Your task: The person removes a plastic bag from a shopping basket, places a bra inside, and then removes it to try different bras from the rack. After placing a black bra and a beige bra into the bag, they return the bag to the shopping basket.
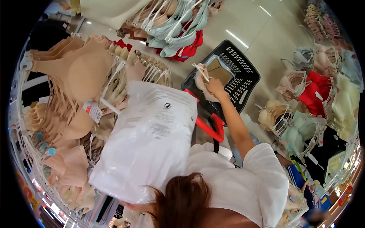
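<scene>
Over the black shopping basket (pixel 249 72), my right hand (pixel 216 87) is closed on a beige bra (pixel 201 81) with a white hanger at its top. Inside the basket lies a flat brown item (pixel 218 72) in clear wrapping. The basket's red handle (pixel 207 129) hangs down on the near side. A large white package (pixel 148 136) in clear plastic is held up in front of my body on the left. My left hand (pixel 133 206) is at its lower edge, bearing it; the fingers are mostly hidden by the package.
Racks of beige bras (pixel 85 72) crowd the left side. Pale green and red bras (pixel 182 38) hang at the top. On the right stands another rack with red (pixel 317 93), green and black garments. A tiled floor (pixel 262 22) runs between the racks.
</scene>
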Demonstrator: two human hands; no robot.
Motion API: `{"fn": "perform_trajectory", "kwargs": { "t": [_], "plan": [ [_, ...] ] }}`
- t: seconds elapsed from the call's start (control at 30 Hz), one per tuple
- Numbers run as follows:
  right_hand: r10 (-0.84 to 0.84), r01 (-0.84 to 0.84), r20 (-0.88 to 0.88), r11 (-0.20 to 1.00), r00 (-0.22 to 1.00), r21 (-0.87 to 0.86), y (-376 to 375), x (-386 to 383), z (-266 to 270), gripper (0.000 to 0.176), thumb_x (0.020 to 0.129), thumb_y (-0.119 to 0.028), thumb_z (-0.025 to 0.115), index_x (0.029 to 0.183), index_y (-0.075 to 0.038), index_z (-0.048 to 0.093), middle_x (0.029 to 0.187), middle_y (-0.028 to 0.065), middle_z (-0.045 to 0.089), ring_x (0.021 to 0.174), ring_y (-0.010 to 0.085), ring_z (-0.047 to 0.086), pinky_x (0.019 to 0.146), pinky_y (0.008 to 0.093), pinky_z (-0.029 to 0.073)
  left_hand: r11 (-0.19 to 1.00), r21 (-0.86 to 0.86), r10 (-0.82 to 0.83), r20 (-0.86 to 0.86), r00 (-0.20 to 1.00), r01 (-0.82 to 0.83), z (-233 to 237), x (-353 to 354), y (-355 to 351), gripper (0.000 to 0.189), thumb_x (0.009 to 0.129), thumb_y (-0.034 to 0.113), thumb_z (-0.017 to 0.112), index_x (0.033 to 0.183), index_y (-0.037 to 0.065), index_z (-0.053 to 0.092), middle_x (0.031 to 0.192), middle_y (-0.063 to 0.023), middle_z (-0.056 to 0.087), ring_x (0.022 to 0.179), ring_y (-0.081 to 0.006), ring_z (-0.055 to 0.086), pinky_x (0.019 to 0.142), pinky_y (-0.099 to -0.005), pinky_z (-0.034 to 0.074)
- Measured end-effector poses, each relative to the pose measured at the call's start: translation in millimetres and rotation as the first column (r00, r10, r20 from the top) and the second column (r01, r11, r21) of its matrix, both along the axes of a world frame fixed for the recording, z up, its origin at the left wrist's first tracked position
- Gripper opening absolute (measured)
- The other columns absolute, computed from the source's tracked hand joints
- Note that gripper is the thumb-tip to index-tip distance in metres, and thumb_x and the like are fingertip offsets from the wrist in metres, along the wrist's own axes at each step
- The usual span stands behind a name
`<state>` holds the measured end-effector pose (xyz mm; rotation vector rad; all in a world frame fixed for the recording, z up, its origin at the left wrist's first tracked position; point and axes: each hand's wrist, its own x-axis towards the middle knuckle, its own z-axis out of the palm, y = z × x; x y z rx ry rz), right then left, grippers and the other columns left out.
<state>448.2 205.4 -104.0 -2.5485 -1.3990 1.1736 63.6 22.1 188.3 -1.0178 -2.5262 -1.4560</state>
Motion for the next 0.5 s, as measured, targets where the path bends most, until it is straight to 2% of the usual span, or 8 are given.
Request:
{"fn": "perform_trajectory", "kwargs": {
  "t": [0.13,0.23,0.27,0.37,0.4,0.43,0.47,0.5],
  "plan": [
    [0.036,-0.034,0.004,0.986,0.999,-0.161,-8,11,51,0.032,0.081,-0.025,0.05,0.099,-0.001,0.064,0.098,0.0262,0.062,0.096,0.0397,0.06,0.083,0.0431,0.048,0.989,-0.126,-0.12,-0.428,0.896,0.072,39,-1,0,0.03,0.094,0.017,0.042,0.116,-0.003,0.044,0.118,-0.0236,0.05,0.1,-0.0354,0.056,0.082,-0.0347,0.05],
    [0.101,-0.101,-0.009,0.981,0.995,-0.163,-10,10,30,0.032,0.082,-0.025,0.05,0.098,-0.001,0.064,0.099,0.0254,0.062,0.095,0.0396,0.06,0.083,0.0439,0.048,0.951,-0.257,-0.31,-0.777,0.548,0.173,51,-9,0,0.026,0.095,0.014,0.043,0.116,-0.002,0.041,0.118,-0.0257,0.049,0.101,-0.0391,0.056,0.084,-0.0348,0.052],
    [0.148,-0.146,0.004,0.975,0.989,-0.168,-6,6,14,0.031,0.083,-0.024,0.05,0.098,-0.001,0.064,0.1,0.0234,0.063,0.095,0.0389,0.06,0.082,0.0442,0.048,0.967,-0.249,-0.185,-0.542,0.82,0.054,48,-12,-7,0.025,0.095,0.008,0.04,0.117,-0.003,0.038,0.115,-0.0266,0.05,0.099,-0.0399,0.056,0.08,-0.0365,0.052],
    [0.198,-0.194,0.0,0.962,0.98,-0.194,8,-10,-20,0.03,0.083,-0.021,0.05,0.103,-0.003,0.063,0.106,0.0214,0.062,0.1,0.0364,0.059,0.085,0.0432,0.047,0.938,-0.337,-0.103,-0.486,0.868,-0.077,51,16,-1,0.027,0.094,0.006,0.037,0.119,-0.003,0.039,0.113,-0.0254,0.052,0.094,-0.0365,0.057,0.07,-0.0372,0.051],
    [0.202,-0.199,-0.003,0.961,0.979,-0.194,12,-15,-29,0.03,0.083,-0.021,0.05,0.103,-0.003,0.063,0.106,0.0214,0.062,0.1,0.0364,0.059,0.085,0.0432,0.047,0.986,-0.125,-0.167,-0.692,0.702,0.111,40,12,16,0.039,0.092,0.02,0.04,0.118,-0.007,0.048,0.087,-0.0098,0.055,0.059,-0.0103,0.044,0.047,-0.0238,0.032],
    [0.198,-0.196,-0.009,0.96,0.98,-0.198,13,-20,-42,0.03,0.082,-0.02,0.05,0.102,-0.003,0.064,0.106,0.0225,0.061,0.102,0.0362,0.058,0.086,0.0428,0.047,0.986,-0.128,-0.166,-0.695,0.7,0.107,41,23,24,0.039,0.092,0.02,0.04,0.118,-0.007,0.048,0.087,-0.0098,0.055,0.059,-0.0103,0.044,0.047,-0.0238,0.032],
    [0.194,-0.193,-0.014,0.961,0.981,-0.201,13,-23,-58,0.029,0.081,-0.019,0.05,0.101,-0.003,0.064,0.106,0.0235,0.06,0.104,0.036,0.057,0.086,0.0425,0.047,1.0,-0.009,-0.03,-0.44,0.898,0.029,46,42,30,0.039,0.091,0.019,0.04,0.119,-0.007,0.046,0.076,-0.0054,0.051,0.052,-0.0084,0.039,0.044,-0.0228,0.027],
    [0.197,-0.196,-0.017,0.96,0.98,-0.2,11,-26,-73,0.029,0.081,-0.019,0.05,0.101,-0.003,0.064,0.106,0.0235,0.06,0.104,0.036,0.057,0.086,0.0425,0.047,0.993,0.08,0.094,-0.125,0.988,-0.084,50,56,34,0.04,0.091,0.019,0.04,0.12,-0.007,0.045,0.065,-0.001,0.046,0.046,-0.0065,0.034,0.042,-0.0218,0.023]
  ]
}}
